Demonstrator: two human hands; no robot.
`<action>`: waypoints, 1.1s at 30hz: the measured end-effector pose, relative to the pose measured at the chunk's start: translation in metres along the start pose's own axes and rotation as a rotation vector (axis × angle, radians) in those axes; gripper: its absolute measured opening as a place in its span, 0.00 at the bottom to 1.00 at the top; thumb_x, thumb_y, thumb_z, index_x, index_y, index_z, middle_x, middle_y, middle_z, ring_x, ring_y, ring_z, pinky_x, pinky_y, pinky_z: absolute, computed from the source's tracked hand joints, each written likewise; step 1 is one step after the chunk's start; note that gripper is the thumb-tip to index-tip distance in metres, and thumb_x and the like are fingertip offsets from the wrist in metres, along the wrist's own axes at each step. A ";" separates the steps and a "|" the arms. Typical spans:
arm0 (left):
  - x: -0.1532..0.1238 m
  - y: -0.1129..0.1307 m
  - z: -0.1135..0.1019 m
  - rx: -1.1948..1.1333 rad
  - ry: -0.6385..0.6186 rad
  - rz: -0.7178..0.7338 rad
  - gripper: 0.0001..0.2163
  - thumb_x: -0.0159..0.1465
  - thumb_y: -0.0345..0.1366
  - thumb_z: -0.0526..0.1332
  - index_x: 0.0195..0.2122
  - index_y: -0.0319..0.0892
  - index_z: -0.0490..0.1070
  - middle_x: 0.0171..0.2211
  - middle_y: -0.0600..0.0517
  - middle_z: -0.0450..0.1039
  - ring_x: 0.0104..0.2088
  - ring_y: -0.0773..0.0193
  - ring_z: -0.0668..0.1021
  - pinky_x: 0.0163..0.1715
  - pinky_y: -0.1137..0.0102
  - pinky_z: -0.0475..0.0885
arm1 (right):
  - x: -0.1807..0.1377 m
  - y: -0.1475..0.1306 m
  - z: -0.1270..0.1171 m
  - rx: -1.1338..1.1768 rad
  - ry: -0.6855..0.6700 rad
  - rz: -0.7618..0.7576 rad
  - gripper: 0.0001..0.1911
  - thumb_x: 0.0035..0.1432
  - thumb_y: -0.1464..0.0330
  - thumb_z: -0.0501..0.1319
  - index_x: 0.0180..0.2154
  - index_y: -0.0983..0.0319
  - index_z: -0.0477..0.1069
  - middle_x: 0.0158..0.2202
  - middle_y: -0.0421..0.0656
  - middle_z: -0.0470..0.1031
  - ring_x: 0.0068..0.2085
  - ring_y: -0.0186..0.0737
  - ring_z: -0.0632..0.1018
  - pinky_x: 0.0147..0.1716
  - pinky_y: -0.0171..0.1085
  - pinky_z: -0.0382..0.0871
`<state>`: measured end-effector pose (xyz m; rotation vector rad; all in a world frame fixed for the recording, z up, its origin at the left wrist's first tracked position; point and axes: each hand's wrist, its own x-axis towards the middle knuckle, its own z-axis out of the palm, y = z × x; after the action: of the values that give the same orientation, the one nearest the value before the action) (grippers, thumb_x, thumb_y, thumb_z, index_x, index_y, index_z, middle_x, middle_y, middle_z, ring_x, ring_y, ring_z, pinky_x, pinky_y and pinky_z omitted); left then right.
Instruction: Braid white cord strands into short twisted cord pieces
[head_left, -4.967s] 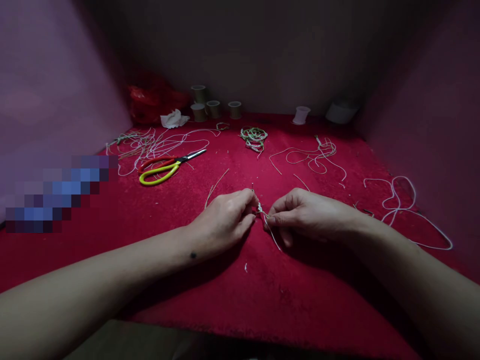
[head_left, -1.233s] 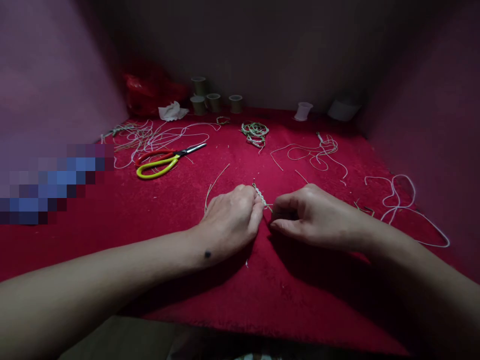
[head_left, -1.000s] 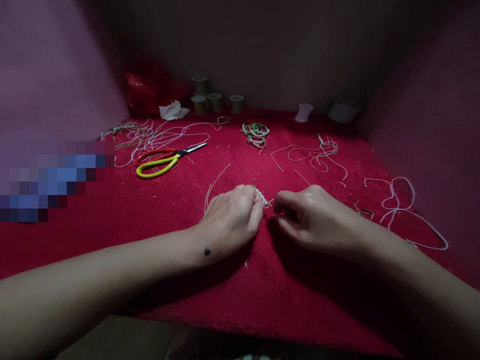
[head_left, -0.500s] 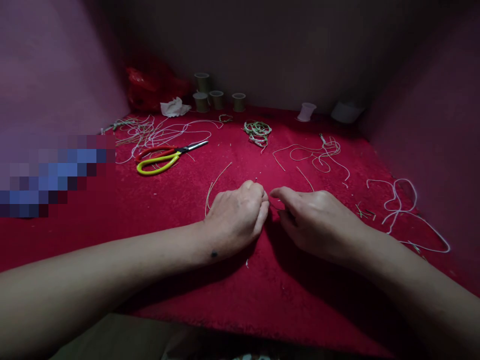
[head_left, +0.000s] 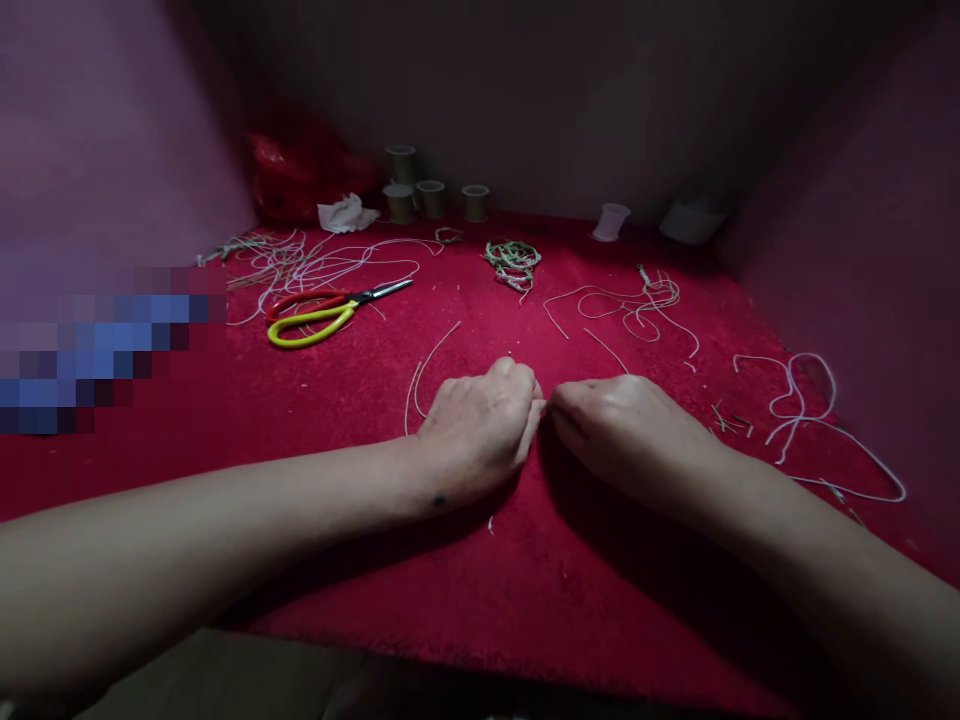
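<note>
Just right of the red cloth's middle, my left hand (head_left: 484, 420) is closed in a pinch on a thin cord (head_left: 420, 385). Its loose tan ends curve out on the cloth behind that hand. My right hand (head_left: 607, 425) is closed too, its thumb and fingertips pinching the cord right beside my left fingertips. A thin cord end (head_left: 606, 347) shows beyond my right knuckles. What lies between the fingertips is mostly hidden. Beyond my left hand lie scissors (head_left: 322, 318) with one red and one yellow handle.
Tangled cords (head_left: 300, 265) lie at the back left, near a red plastic bag (head_left: 300, 170) and crumpled tissue (head_left: 346, 213). Several thread spools (head_left: 475, 204) stand at the back. A heap of braided cord (head_left: 513, 262) lies mid-table. White cord (head_left: 802, 420) and clippings (head_left: 726, 420) lie right.
The right thumb and forefinger were apart and have now closed together, close against the left fingertips. The left hand keeps its pinch. The view has shifted slightly.
</note>
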<state>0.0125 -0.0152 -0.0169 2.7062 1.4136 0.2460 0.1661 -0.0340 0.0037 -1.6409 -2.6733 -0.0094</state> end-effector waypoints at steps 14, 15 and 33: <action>0.000 -0.002 -0.002 -0.062 -0.030 -0.002 0.11 0.65 0.38 0.47 0.37 0.40 0.65 0.35 0.48 0.70 0.32 0.58 0.75 0.29 0.66 0.66 | 0.005 0.005 -0.002 0.896 -0.259 0.364 0.10 0.52 0.68 0.55 0.20 0.63 0.63 0.12 0.34 0.58 0.11 0.26 0.60 0.09 0.27 0.51; 0.001 -0.003 -0.002 -0.064 -0.030 0.000 0.11 0.65 0.38 0.46 0.36 0.40 0.65 0.35 0.48 0.70 0.32 0.58 0.75 0.29 0.66 0.66 | 0.005 0.006 -0.001 0.915 -0.260 0.368 0.10 0.52 0.68 0.55 0.20 0.63 0.62 0.12 0.34 0.59 0.11 0.26 0.60 0.08 0.27 0.51; 0.001 -0.007 -0.004 -0.138 -0.058 0.054 0.11 0.65 0.37 0.47 0.36 0.40 0.66 0.33 0.49 0.70 0.31 0.60 0.74 0.29 0.67 0.66 | 0.007 0.005 0.000 0.967 -0.232 0.359 0.09 0.53 0.70 0.55 0.21 0.63 0.63 0.14 0.33 0.62 0.11 0.23 0.58 0.09 0.25 0.49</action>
<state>0.0068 -0.0099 -0.0141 2.6204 1.2600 0.2560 0.1675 -0.0256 0.0034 -1.7153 -1.8615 1.2900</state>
